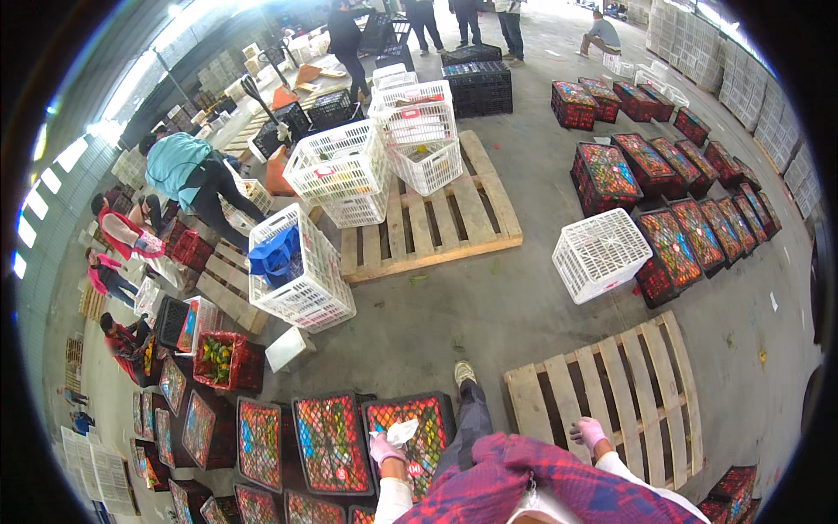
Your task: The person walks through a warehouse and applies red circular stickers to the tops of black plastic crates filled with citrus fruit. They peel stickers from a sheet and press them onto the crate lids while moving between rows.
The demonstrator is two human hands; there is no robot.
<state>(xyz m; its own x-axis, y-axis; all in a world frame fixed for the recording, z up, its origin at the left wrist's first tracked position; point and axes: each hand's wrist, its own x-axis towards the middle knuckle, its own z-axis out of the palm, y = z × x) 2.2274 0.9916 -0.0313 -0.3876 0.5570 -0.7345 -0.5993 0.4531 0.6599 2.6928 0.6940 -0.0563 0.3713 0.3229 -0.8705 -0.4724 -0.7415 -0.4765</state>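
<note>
My left hand (385, 449), in a pink glove, is closed on a crumpled piece of white plastic or paper (401, 433). It is over a dark crate with a printed cover (419, 426), which bears writing. Another covered crate (332, 442) stands beside that one. My right hand (589, 433), also in a pink glove, is held out above a wooden pallet (622, 393); nothing shows in it, and its fingers are partly curled.
Rows of covered crates (655, 164) stand at the right, beside an upturned white crate (602, 255). Stacked white crates (337, 170) rest on another wooden pallet (452, 245). A white crate holds a blue bag (275, 259). Several people work at the left; others stand at the top.
</note>
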